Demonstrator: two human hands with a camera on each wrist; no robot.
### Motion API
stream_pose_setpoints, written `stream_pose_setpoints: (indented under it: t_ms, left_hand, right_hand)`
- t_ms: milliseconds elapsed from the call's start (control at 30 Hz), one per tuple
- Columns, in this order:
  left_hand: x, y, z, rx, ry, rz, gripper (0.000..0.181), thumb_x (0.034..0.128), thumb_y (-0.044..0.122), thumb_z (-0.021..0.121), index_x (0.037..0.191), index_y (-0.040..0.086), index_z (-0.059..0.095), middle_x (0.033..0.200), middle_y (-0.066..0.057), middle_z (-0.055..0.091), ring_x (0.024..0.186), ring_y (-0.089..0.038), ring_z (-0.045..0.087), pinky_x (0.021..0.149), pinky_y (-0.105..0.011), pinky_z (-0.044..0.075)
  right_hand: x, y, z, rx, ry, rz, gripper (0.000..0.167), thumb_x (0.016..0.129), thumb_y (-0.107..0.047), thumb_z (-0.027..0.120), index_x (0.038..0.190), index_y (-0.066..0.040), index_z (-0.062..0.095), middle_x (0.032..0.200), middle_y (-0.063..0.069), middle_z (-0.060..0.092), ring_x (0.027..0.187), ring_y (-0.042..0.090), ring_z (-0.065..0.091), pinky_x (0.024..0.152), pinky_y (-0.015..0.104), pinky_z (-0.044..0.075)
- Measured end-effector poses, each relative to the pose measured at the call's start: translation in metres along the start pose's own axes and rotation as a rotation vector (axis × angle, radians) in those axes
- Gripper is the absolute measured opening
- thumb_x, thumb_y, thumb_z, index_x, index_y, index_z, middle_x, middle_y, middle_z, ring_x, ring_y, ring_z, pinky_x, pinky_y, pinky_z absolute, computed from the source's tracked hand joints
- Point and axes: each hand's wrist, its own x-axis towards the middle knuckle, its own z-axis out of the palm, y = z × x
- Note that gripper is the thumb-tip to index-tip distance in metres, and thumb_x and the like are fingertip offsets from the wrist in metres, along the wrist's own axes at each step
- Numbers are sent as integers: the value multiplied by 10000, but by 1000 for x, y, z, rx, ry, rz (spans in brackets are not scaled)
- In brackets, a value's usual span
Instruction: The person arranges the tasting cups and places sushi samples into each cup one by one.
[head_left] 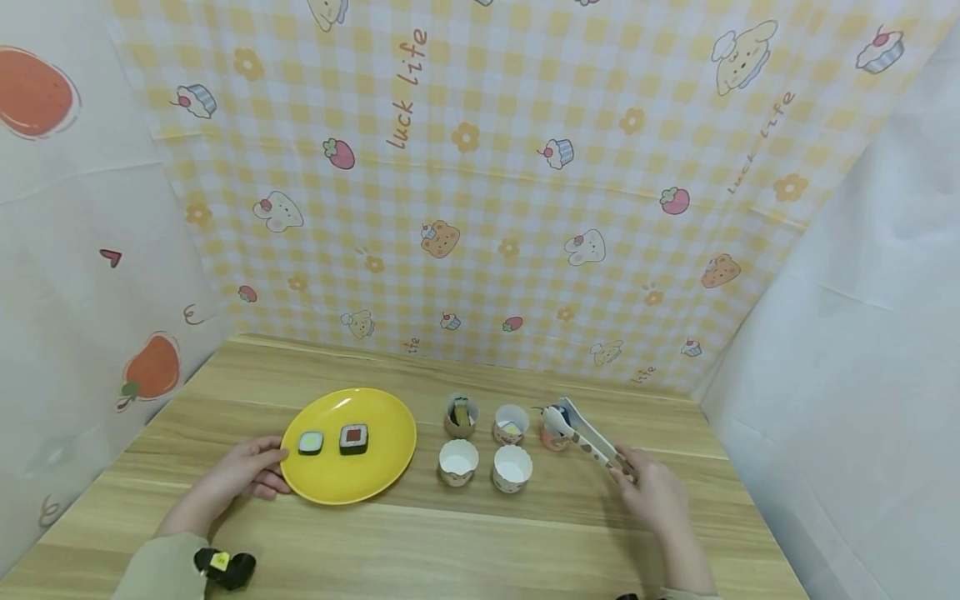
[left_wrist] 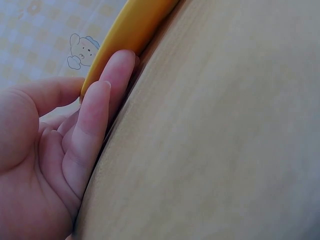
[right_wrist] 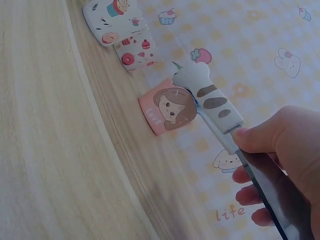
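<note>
At the left rim of a yellow plate (head_left: pixel 382 475), my left hand (head_left: pixel 251 468) pinches the edge, thumb above and fingers beneath. Two sushi pieces lie on that plate: a small one with a pale yellow-green centre (head_left: pixel 311 442) and a larger one with a red centre (head_left: pixel 354 438). My right hand (head_left: pixel 654 487) grips a pair of tongs (right_wrist: pixel 217 107) with white paw-shaped tips. Those tips are at the mouth of a pink paper cup (right_wrist: pixel 159 109) with a cartoon girl on it. Something dark with a green bit shows between the tips; its kind is unclear.
Left of the pink cup stand several more paper cups. One holds a brownish-green piece (head_left: pixel 461 412), another cup (head_left: pixel 512 421) a pale yellow and white one. Two white cups (head_left: pixel 458 462) are nearer the front. A checked cloth (head_left: pixel 480 275) hangs behind the wooden table (head_left: pixel 420 550).
</note>
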Motion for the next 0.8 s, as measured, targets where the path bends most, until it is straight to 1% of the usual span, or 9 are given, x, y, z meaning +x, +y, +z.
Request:
stream_pose_setpoints:
  t_ms: [267, 467, 667, 800]
  left_hand:
    - [1, -1, 0, -10, -8, 6, 611, 1017, 165, 437, 1361, -247, 146, 848, -111, 669, 729, -246, 681, 628, -326, 572]
    - [1, -1, 0, -17, -11, 10, 617, 1017, 165, 437, 1367, -245, 135, 854, -109, 667, 727, -242, 681, 626, -321, 572]
    - [0, 0, 1, -8, -5, 12, 618, 1016, 159, 434, 1372, -244, 128, 855, -109, 664, 725, -241, 680, 622, -320, 571]
    - [0, -1, 1, -5, -5, 15, 616, 1015, 156, 430, 1371, -246, 126, 848, -110, 668, 724, -240, 681, 623, -319, 571]
  right_hand:
    - [-1, 2, 0, 4, -13, 1, 422, 816, -142, 751, 1215, -54, 649, 920, 100, 695, 570, 89, 501, 456, 287, 406]
    - [-1, 2, 0, 13, -35, 32, 431, 825, -160, 745, 1227, -46, 639, 945, 133, 699, 582, 108, 522, 456, 293, 408]
    - [0, 2, 1, 15, -53, 57, 439, 830, -177, 737, 1235, -47, 631, 991, 166, 693, 642, 153, 575, 476, 308, 424]
    - [0, 3, 1, 20, -47, 53, 435, 825, -179, 741, 1224, -45, 636, 973, 152, 696, 673, 169, 599, 506, 329, 451]
